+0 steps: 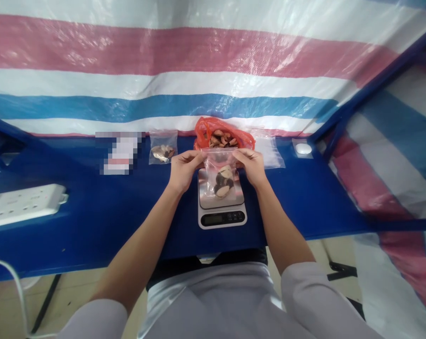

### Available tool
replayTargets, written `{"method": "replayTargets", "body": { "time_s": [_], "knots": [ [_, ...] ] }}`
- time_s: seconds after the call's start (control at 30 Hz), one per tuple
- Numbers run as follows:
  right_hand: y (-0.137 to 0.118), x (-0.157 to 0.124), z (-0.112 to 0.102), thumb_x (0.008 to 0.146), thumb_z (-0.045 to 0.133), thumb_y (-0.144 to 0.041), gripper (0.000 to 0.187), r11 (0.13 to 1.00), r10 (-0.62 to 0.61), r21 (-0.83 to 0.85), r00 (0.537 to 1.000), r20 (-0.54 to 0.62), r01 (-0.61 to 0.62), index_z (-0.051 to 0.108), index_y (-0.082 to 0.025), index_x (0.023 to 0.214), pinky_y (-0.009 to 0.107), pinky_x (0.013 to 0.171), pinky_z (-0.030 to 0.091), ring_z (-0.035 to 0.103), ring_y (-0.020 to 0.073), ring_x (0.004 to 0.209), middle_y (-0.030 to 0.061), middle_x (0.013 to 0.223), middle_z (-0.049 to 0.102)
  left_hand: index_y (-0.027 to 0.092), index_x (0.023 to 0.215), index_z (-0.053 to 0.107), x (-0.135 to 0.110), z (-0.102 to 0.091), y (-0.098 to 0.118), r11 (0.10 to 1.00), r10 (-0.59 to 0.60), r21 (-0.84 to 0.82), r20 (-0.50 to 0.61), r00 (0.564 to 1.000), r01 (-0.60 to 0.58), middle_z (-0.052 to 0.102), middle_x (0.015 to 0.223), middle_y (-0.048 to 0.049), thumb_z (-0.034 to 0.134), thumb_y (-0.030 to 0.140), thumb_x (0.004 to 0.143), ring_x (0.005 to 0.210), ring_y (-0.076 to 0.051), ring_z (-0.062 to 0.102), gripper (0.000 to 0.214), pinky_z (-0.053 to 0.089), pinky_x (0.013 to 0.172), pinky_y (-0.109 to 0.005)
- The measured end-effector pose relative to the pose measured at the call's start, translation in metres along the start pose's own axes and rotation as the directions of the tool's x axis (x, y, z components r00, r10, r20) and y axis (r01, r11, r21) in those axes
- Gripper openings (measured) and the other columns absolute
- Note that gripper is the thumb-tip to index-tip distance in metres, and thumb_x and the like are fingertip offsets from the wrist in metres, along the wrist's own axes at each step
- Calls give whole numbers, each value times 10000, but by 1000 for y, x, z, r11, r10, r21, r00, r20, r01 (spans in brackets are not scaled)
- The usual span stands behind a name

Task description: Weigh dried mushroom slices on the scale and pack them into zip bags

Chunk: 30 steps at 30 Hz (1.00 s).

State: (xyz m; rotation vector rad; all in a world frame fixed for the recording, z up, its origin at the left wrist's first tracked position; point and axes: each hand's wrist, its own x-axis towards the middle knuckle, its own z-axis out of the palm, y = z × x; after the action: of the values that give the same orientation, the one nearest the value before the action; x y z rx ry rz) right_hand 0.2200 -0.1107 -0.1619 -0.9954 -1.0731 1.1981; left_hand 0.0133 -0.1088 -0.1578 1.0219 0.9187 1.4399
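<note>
Between my two hands hangs a clear zip bag (pixel 215 162) with several brown and pale slices (pixel 223 182) inside, which look like dried mushroom pieces. My left hand (pixel 185 168) pinches its top left corner, and my right hand (pixel 251 165) pinches the top right corner. Below and behind the bag lies a white kitchen scale (pixel 202 219) with a shiny metal plate; I cannot tell whether the bag rests on it. Just beyond my hands, a red mesh bag (pixel 203 129) lies open around more of the slices (pixel 223 139).
Left of the mesh bag lies another filled zip bag (pixel 162 148). Flat clear bags (pixel 274 153) lie to the right, near a small packet with a white round item (pixel 303 149). A white power strip (pixel 25 203) sits at the left of the blue table (pixel 103 226). Striped sheeting (pixel 145 52) hangs behind.
</note>
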Motion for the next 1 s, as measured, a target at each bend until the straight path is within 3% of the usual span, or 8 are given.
{"method": "replayTargets", "body": {
  "time_s": [0.2, 0.57, 0.7, 1.0],
  "knots": [
    [1, -1, 0, 622, 872, -502, 338, 999, 37, 32, 999, -12, -36, 754, -207, 737, 272, 542, 581, 701, 165, 598, 11, 698, 755, 172, 724, 797, 0, -3, -2, 999, -21, -25, 31, 999, 22, 754, 710, -28, 936, 407, 604, 616, -115, 651, 299, 563, 643, -251],
    [-2, -4, 2, 624, 857, -534, 365, 990, 138, 7, 989, -48, -138, 756, -203, 740, 268, 455, 556, 668, 157, 518, 21, 691, 756, 179, 706, 800, 0, -4, 1, 995, -97, -21, -57, 994, 96, 757, 698, -28, 960, 425, 533, 600, -119, 652, 340, 561, 636, -257],
    [-3, -4, 3, 616, 859, -525, 349, 996, 91, 4, 994, -66, -91, 769, -203, 716, 276, 495, 579, 674, 158, 533, 12, 655, 743, 181, 698, 798, 1, -3, 3, 998, -69, 3, -100, 993, 70, 759, 701, -30, 962, 429, 525, 605, -127, 662, 344, 571, 646, -267],
    [0, -2, 4, 620, 854, -513, 337, 991, 131, 20, 988, -82, -130, 769, -207, 733, 275, 479, 579, 653, 143, 508, -14, 619, 714, 184, 707, 796, 3, -4, -6, 995, 19, 97, -157, 987, -3, 748, 688, -21, 953, 451, 546, 594, -120, 655, 350, 573, 653, -262]
  ]
}}
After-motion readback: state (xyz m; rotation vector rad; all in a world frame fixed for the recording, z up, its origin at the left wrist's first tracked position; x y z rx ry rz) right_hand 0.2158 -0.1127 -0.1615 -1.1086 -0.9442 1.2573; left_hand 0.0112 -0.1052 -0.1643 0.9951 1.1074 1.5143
